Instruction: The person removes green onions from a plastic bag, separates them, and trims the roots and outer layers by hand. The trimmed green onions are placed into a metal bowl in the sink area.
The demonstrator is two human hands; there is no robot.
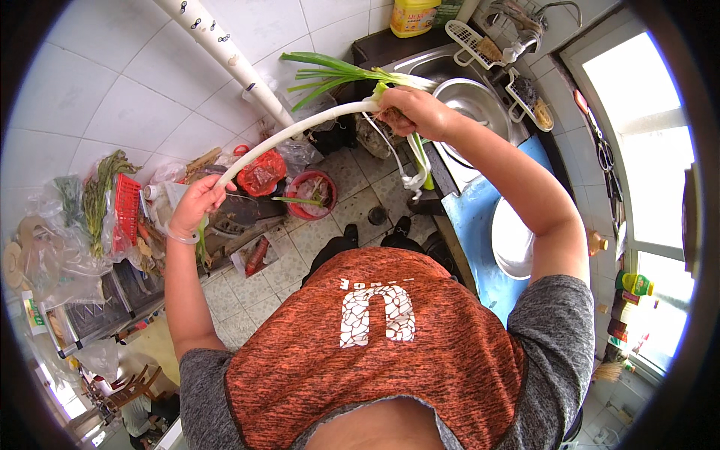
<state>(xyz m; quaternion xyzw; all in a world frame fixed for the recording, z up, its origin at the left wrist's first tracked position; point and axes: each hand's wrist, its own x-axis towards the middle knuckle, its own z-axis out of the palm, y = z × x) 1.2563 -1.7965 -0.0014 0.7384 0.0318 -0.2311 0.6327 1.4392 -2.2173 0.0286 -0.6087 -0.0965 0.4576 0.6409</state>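
Observation:
A long green onion (298, 129) is stretched in a bow between my two hands, its white stalk bare along the middle. My left hand (199, 202), with a pale bangle at the wrist, grips it toward the green end, and green leaf hangs below the fist. At the other end my right hand (413, 112) closes around the stalk by its brown roots (394, 119). Beyond the right hand, more green onions (343, 73) lie over the sink's edge, leaves pointing left. Limp peeled leaf (419, 163) dangles under the right hand.
A red bucket (332, 205) with scraps stands on the tiled floor. To the right are a steel basin (467, 93) in the sink and a white bowl (512, 239) on a blue counter (464, 225). A white pipe (225, 53) and cluttered shelf flank the left.

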